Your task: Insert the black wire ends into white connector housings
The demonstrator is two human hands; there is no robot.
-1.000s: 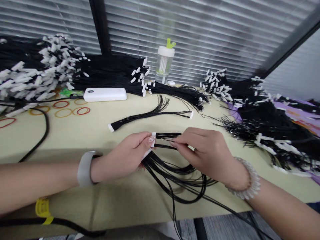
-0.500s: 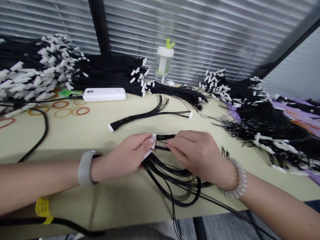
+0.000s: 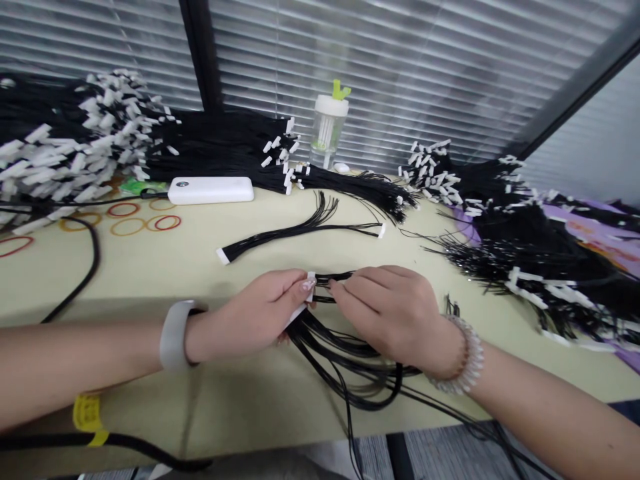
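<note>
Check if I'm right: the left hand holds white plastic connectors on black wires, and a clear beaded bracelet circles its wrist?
No: the head view shows the clear beaded bracelet on the wrist of the right hand. The left hand does hold white connectors.

White connector point(image 3: 311, 277) mostly covered by left hand point(image 3: 260, 307); slots too small to tell. Black wires point(image 3: 311, 327) partly hidden behind right hand point(image 3: 390, 307); which strand fingertips pinch, can't tell. Some wire tails run off bottom edge. Both forearms cut by side edges. Left connector pile point(image 3: 107, 123) cut off left, right wire pile point(image 3: 525, 243) cut off right. Yellow tag point(image 3: 87, 413) print unreadable.
</note>
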